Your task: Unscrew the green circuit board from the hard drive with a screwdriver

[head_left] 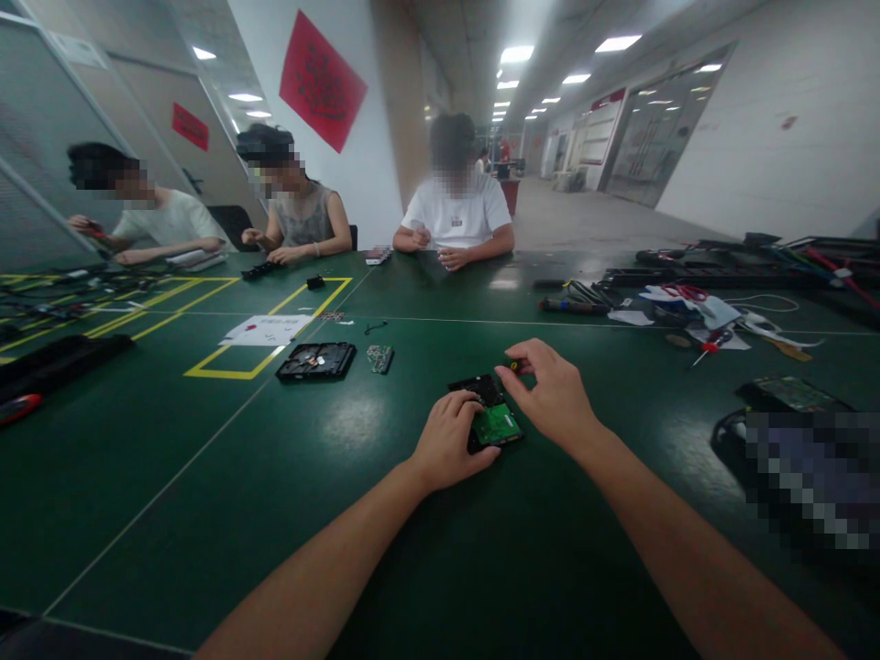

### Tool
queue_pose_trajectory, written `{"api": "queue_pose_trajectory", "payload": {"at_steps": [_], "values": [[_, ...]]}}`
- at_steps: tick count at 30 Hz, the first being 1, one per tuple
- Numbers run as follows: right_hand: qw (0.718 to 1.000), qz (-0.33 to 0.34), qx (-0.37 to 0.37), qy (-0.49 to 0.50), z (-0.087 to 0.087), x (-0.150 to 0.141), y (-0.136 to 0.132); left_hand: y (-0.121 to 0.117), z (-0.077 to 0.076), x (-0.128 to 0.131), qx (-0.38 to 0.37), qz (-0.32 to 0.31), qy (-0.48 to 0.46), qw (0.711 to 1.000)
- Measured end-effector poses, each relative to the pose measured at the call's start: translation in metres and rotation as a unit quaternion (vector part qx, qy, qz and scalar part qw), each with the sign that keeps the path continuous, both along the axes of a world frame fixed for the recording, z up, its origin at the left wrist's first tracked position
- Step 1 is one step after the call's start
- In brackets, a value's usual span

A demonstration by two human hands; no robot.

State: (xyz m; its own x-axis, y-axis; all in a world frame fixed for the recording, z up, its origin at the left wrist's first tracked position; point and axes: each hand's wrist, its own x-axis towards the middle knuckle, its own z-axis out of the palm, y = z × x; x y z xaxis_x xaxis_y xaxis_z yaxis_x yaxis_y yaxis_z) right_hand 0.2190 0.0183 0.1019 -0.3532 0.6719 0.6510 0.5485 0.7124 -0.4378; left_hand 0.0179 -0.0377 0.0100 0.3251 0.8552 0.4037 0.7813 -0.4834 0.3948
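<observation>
A hard drive [500, 424] lies on the green table in front of me, its green circuit board facing up. My left hand [450, 440] grips it from the left, fingers over its top and thumb along the near edge, hiding part of it. Just off the drive's far right corner, my right hand [550, 390] pinches what looks like a small screwdriver [514, 366]. Only its black-and-yellow end shows; the fingers hide the rest. Whether its tip touches the drive I cannot tell. Left of the hands are an opened black drive case [316, 361] and a small circuit board [380, 358].
A white paper [265, 330] lies beside yellow tape markings. To the right are a red-handled screwdriver [713, 346], cables, cloths and a dark device [790, 394]. A black tray [61, 357] stands at left. Three people sit across the table [330, 522].
</observation>
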Motion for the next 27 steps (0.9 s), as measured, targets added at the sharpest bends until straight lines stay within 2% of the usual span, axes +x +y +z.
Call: {"api": "queue_pose_trajectory", "payload": {"at_steps": [4,6,14,21,23,27], "values": [[0.996,0.071,-0.057,0.022,0.0,0.002,0.0,0.001,-0.001,0.0,0.0,-0.002,-0.002,1.0],[0.993,0.087,-0.072,0.027,0.0,0.003,0.0,0.0,0.0,0.0,0.001,-0.001,0.001,1.0],[0.999,0.017,0.012,-0.03,0.003,0.001,0.0,-0.001,0.002,0.001,-0.013,-0.005,-0.005,1.0],[0.999,-0.05,-0.006,-0.011,-0.003,-0.001,0.0,0.003,-0.002,0.002,-0.039,-0.005,-0.032,0.999],[0.999,-0.044,-0.005,0.001,-0.005,-0.001,0.002,0.006,-0.003,0.005,-0.037,-0.002,-0.032,0.999],[1.0,0.019,-0.002,0.02,-0.005,0.001,0.004,0.01,-0.005,0.007,-0.032,0.001,-0.027,0.999]]}}
